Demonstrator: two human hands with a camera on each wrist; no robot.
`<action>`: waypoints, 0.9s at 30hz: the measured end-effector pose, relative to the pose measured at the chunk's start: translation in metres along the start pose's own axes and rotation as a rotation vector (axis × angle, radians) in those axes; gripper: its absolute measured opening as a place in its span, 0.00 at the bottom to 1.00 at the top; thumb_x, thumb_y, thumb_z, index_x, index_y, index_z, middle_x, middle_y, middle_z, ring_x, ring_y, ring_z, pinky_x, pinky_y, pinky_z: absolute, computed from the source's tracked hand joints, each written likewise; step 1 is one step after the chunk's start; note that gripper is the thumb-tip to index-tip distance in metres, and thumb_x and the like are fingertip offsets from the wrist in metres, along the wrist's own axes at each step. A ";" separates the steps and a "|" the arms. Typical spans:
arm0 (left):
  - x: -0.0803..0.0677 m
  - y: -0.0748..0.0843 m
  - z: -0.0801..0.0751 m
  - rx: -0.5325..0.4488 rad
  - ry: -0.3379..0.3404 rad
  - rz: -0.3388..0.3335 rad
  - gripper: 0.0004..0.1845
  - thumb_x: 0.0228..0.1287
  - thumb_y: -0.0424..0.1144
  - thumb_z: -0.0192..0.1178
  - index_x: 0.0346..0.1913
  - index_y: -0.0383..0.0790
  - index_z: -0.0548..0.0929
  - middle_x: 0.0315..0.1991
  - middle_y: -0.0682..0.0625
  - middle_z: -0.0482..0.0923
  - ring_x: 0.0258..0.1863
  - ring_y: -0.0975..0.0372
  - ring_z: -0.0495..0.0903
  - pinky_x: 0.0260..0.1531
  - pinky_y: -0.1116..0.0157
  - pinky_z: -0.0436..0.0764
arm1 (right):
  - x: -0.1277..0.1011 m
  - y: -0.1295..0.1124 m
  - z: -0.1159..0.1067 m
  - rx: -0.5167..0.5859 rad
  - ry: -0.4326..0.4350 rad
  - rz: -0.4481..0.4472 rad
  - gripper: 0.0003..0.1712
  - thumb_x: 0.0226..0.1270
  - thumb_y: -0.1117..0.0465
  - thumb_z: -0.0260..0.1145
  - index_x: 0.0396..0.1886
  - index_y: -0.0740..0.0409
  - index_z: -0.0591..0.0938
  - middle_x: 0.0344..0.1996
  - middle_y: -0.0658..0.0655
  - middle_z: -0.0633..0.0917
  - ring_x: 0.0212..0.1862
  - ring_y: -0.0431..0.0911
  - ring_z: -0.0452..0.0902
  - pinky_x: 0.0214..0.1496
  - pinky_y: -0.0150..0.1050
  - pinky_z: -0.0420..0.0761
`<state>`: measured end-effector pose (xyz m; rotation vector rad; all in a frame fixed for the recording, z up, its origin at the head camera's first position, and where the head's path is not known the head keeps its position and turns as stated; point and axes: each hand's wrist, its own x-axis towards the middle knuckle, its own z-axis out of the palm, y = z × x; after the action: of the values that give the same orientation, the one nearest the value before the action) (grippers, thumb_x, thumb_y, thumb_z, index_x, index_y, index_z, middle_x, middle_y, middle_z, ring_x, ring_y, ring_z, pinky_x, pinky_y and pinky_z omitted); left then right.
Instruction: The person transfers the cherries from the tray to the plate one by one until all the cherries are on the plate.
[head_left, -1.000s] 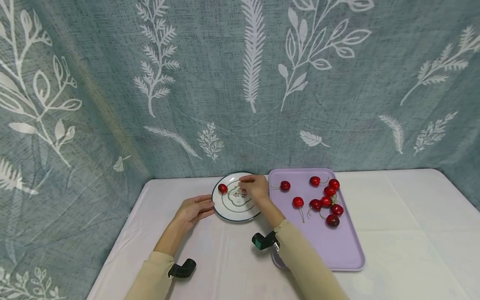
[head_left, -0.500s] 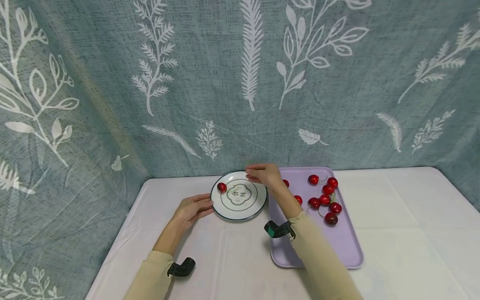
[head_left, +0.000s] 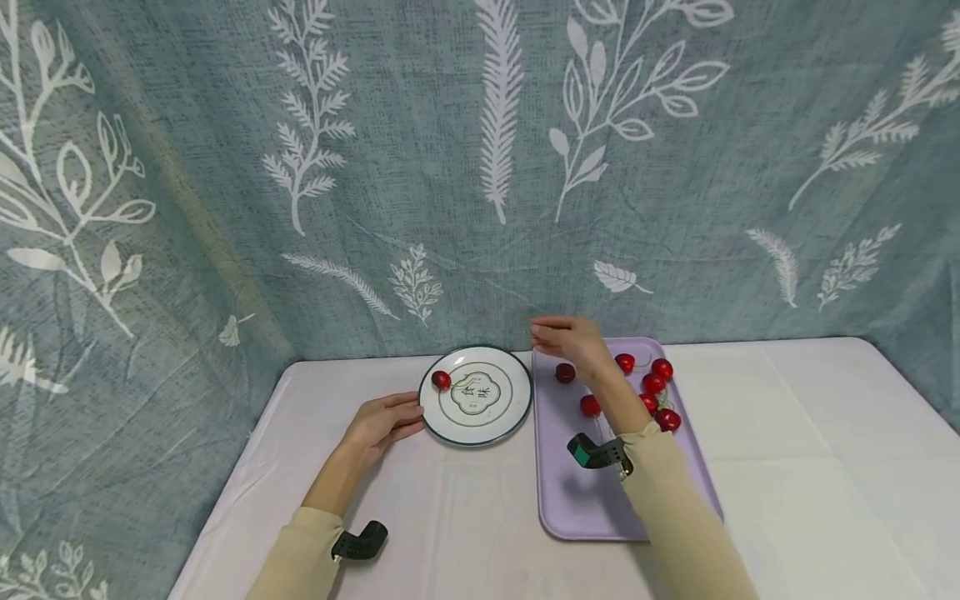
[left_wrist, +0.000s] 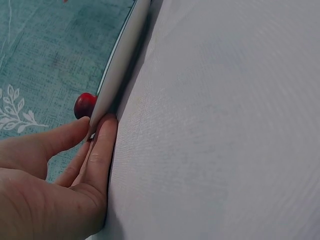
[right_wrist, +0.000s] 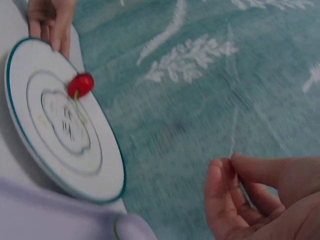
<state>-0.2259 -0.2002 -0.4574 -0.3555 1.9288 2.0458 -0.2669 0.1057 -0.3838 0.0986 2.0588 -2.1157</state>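
White plate (head_left: 474, 428), left hand (head_left: 381, 423) pinching its rim; right hand (head_left: 576, 343), loosely curled, has moved above lilac tray (head_left: 573, 510).

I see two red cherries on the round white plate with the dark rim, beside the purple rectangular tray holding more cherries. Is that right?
Not quite: the head view shows only one red cherry on the round white dark-rimmed plate, not two. The purple rectangular tray beside it does hold more cherries.
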 end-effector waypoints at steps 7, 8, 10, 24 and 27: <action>0.000 -0.001 -0.001 -0.001 -0.007 -0.003 0.26 0.68 0.23 0.56 0.68 0.23 0.65 0.63 0.28 0.69 0.39 0.62 0.84 0.46 0.66 0.86 | -0.002 0.003 -0.039 0.136 0.012 -0.031 0.25 0.72 0.69 0.60 0.65 0.75 0.70 0.34 0.50 0.86 0.35 0.35 0.83 0.45 0.27 0.85; 0.000 -0.001 -0.001 0.000 -0.010 -0.001 0.26 0.68 0.23 0.55 0.68 0.22 0.65 0.63 0.28 0.69 0.40 0.62 0.84 0.46 0.66 0.85 | -0.003 0.004 -0.044 0.143 0.010 -0.032 0.25 0.72 0.68 0.60 0.65 0.75 0.70 0.33 0.49 0.86 0.35 0.35 0.83 0.44 0.26 0.85; 0.000 0.000 -0.002 0.003 -0.013 -0.001 0.27 0.69 0.24 0.55 0.68 0.22 0.64 0.63 0.28 0.68 0.40 0.62 0.84 0.47 0.66 0.85 | -0.004 0.004 -0.054 0.144 0.000 -0.029 0.27 0.72 0.68 0.60 0.67 0.75 0.68 0.33 0.48 0.86 0.36 0.35 0.83 0.45 0.26 0.85; -0.001 -0.001 -0.001 0.003 -0.007 -0.002 0.27 0.69 0.24 0.56 0.69 0.23 0.64 0.63 0.28 0.69 0.40 0.63 0.84 0.47 0.66 0.85 | -0.012 0.020 -0.110 -0.069 0.148 -0.048 0.28 0.74 0.61 0.60 0.67 0.72 0.70 0.38 0.46 0.85 0.38 0.33 0.83 0.60 0.39 0.80; -0.001 -0.001 0.000 0.002 0.000 -0.007 0.27 0.68 0.24 0.56 0.68 0.23 0.65 0.62 0.30 0.71 0.39 0.63 0.84 0.46 0.66 0.85 | -0.013 0.025 -0.117 -0.066 0.210 -0.084 0.27 0.72 0.61 0.62 0.64 0.74 0.72 0.31 0.41 0.84 0.35 0.32 0.83 0.55 0.34 0.83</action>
<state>-0.2244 -0.2005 -0.4580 -0.3618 1.9268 2.0395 -0.2593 0.2224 -0.4097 0.2385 2.2854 -2.1659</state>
